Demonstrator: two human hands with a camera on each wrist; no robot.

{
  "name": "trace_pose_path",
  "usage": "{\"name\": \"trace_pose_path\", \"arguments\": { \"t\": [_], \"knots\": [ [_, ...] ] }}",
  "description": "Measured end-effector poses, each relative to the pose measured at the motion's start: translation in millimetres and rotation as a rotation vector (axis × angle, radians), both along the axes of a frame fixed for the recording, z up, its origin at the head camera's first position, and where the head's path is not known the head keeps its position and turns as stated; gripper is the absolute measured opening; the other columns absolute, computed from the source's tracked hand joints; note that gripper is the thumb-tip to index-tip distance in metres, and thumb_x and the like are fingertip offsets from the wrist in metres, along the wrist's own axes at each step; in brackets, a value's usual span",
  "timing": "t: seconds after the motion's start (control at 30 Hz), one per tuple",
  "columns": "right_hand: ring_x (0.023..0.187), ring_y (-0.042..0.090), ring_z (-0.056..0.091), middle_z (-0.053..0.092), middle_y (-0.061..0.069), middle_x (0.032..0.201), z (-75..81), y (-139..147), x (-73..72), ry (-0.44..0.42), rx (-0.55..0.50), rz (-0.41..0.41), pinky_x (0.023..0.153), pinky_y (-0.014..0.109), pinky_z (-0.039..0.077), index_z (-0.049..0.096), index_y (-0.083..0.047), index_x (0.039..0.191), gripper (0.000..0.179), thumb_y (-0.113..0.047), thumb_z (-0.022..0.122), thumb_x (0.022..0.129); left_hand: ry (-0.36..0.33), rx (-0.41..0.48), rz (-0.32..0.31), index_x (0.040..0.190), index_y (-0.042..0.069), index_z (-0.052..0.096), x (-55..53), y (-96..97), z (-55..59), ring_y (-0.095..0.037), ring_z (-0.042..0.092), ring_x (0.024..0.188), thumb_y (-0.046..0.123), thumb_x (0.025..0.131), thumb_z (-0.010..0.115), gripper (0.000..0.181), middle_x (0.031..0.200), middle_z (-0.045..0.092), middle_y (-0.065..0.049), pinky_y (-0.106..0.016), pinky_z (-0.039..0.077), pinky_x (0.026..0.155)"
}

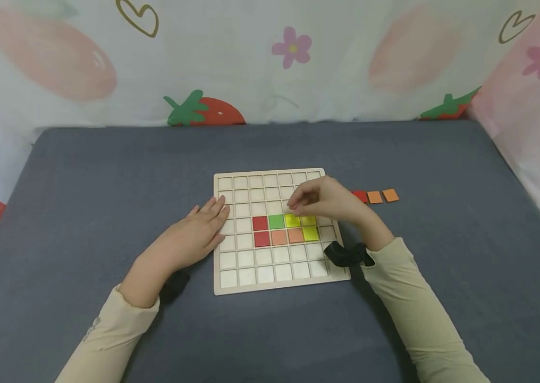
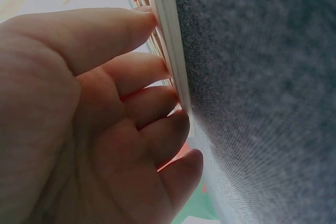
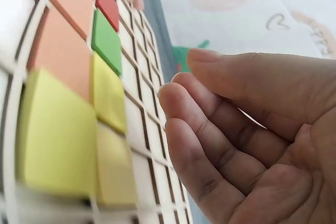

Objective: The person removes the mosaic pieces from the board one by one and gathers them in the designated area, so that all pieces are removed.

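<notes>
A wooden grid board (image 1: 246,291) lies on the table, with two rows of coloured tiles in its middle cells. Two red tiles (image 1: 261,239) sit at the left of the block, a green tile (image 1: 276,222) beside the upper one, and two salmon tiles (image 1: 279,237) in the lower row. Yellow tiles (image 3: 58,135) fill the right side. My left hand (image 1: 198,231) rests on the board's left edge, fingers spread. Over the yellow tiles hovers my right hand (image 1: 325,199), its fingers loosely bent; nothing shows between thumb and fingertips in the right wrist view (image 3: 241,124).
Right of the board, beyond the right hand, a red tile (image 1: 360,196) and two orange tiles (image 1: 390,195) lie in a row on the grey tablecloth (image 1: 442,213). A patterned curtain (image 1: 251,58) hangs behind the table. Each wrist wears a black camera strap (image 1: 348,255).
</notes>
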State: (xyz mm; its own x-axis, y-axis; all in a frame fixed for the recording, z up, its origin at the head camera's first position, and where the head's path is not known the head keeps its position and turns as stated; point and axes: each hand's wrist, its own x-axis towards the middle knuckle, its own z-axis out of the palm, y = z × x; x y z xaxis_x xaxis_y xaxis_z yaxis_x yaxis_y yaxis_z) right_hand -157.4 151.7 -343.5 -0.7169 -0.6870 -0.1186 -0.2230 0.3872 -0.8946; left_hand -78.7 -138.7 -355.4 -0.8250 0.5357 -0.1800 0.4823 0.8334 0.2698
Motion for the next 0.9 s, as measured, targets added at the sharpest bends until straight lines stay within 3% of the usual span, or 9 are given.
{"name": "trace_pose_path", "arguments": {
  "t": [0.3,0.9],
  "knots": [
    [0.082,0.020,0.064,0.068,0.012,0.091,-4.8,-26,-1.5,-0.030,0.010,0.053,0.077,0.031,0.053,0.068,0.005,0.095,0.013,0.002,0.069,0.083,-0.003,-0.002,0.001,0.142,-0.008,0.034,-0.5,-0.5,-1.4,-0.036,0.020,0.140,0.016,0.098,0.050,0.053,0.150,0.024,-0.024,-0.053,0.023,0.109],
    [0.079,0.015,0.064,0.069,0.009,0.088,-6.6,-51,-11.0,0.015,0.106,0.144,0.074,0.027,0.052,0.071,0.004,0.095,0.015,0.002,0.071,0.080,-0.010,0.006,0.018,0.142,-0.007,0.034,-0.3,0.6,-2.0,-0.035,0.020,0.140,0.017,0.098,0.051,0.053,0.151,0.023,-0.023,-0.050,0.022,0.110]
  ]
}}
